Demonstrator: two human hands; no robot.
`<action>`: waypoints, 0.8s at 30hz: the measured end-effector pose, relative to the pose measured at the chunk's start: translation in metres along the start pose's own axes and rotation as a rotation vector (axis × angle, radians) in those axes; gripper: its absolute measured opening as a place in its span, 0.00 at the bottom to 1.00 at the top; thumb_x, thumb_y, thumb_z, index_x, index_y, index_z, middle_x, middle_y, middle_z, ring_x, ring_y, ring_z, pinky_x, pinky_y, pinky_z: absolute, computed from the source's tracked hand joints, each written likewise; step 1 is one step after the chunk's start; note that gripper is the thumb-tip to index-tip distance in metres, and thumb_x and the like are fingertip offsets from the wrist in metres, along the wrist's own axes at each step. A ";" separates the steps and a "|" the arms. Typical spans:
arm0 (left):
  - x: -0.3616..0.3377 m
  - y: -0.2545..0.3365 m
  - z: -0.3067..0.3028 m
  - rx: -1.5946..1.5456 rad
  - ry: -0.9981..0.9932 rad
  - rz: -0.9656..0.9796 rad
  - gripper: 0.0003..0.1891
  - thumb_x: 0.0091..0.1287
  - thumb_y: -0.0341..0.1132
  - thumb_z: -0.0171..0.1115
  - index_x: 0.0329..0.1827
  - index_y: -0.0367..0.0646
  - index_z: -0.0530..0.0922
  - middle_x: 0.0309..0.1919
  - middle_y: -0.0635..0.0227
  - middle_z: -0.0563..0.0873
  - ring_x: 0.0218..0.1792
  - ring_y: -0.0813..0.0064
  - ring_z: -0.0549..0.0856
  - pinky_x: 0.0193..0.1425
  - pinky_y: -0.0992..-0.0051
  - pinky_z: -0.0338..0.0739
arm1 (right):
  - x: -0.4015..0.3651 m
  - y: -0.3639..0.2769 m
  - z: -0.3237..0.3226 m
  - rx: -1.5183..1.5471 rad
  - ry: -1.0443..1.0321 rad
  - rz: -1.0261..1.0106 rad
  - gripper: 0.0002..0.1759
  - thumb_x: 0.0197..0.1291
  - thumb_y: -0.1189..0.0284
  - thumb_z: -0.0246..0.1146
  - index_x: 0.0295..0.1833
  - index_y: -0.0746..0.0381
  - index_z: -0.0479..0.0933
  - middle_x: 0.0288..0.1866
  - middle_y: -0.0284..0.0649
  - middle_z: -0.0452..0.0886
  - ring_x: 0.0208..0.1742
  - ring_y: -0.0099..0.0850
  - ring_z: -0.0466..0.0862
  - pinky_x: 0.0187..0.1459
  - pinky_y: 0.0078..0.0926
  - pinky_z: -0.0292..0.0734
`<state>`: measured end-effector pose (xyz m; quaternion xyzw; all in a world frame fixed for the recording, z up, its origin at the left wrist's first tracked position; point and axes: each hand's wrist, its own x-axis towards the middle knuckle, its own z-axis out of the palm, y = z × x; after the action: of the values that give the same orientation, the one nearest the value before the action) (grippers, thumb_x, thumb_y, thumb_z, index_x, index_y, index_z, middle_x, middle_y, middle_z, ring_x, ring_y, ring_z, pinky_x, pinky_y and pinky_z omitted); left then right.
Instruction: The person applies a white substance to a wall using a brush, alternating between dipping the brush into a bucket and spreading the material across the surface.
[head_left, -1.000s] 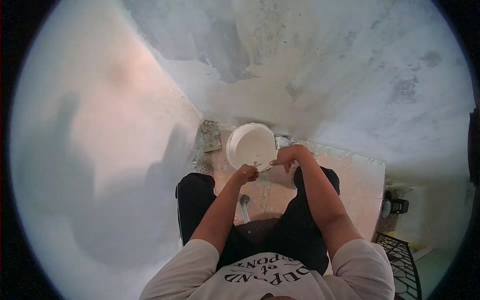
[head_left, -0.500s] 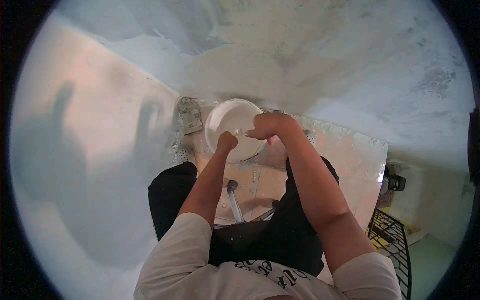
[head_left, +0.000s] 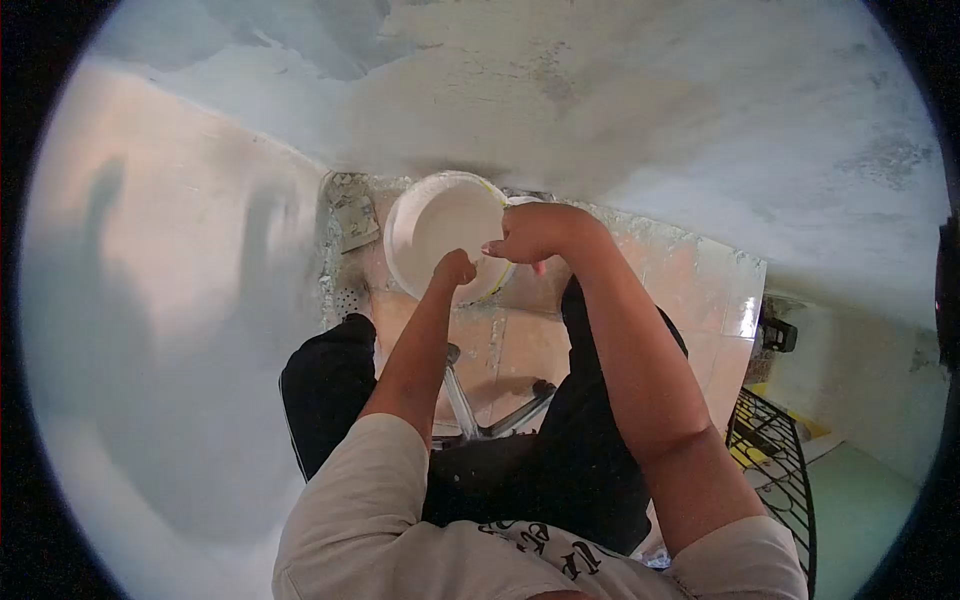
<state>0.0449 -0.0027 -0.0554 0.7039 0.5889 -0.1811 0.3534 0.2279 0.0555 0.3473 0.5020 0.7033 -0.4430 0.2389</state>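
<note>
The white bucket (head_left: 399, 240) is set on the tiled floor (head_left: 690, 285), near the wall (head_left: 600, 90) and just beyond the knees (head_left: 335, 365), presumably so both hands can be held above it. The left hand (head_left: 455, 267) is poised over its near side, fingers curled in; whether anything is gripped cannot be told. The right hand (head_left: 532, 232) is angled inward, one finger extended leftward, the others mostly hidden, its grip unclear.

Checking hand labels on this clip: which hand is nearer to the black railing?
Right. The right hand is at the right edge of the bucket, left of the railing; the left hand is farther left, over the bucket's near part.
</note>
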 end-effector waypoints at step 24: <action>-0.045 0.072 -0.098 -1.673 0.257 0.105 0.12 0.64 0.32 0.53 0.20 0.47 0.72 0.13 0.77 0.69 0.10 0.84 0.63 0.13 0.79 0.52 | -0.002 0.007 -0.016 0.081 0.053 0.006 0.28 0.59 0.47 0.53 0.31 0.64 0.79 0.17 0.39 0.80 0.22 0.28 0.78 0.35 0.33 0.73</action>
<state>0.0871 0.0309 0.0621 0.2521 0.5310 0.4124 0.6960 0.2363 0.0691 0.3539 0.5249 0.6894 -0.4570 0.2011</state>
